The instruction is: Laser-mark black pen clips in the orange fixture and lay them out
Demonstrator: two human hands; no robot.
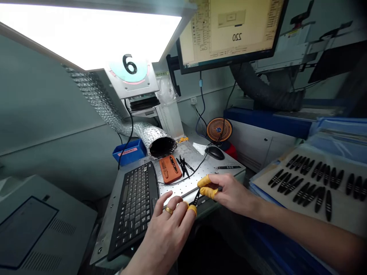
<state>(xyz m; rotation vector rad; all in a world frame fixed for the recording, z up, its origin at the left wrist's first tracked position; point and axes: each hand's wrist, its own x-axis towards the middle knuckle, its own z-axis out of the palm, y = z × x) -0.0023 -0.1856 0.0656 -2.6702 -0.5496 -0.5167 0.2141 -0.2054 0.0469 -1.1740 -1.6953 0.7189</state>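
Perforated metal bench (187, 183) fills the middle of the view. Yellow-capped fingers (207, 187) of the right hand (233, 194) pinch a small black pointed part (196, 198), its long axis running from 1 o'clock to 7 o'clock. The curled left hand (163, 236) lies by the part's lower tip; whether it touches, I cannot tell. From the part, a black keyboard (133, 206) lies at 9 o'clock, an orange pad (170, 169) at 10 o'clock, and a card of similar black parts (341, 208) at 3 o'clock.

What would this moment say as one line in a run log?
Left hand: yellow-capped fingertip at small black part | Right hand: pinching it | Nearby: orange pad, black keyboard, perforated metal plate
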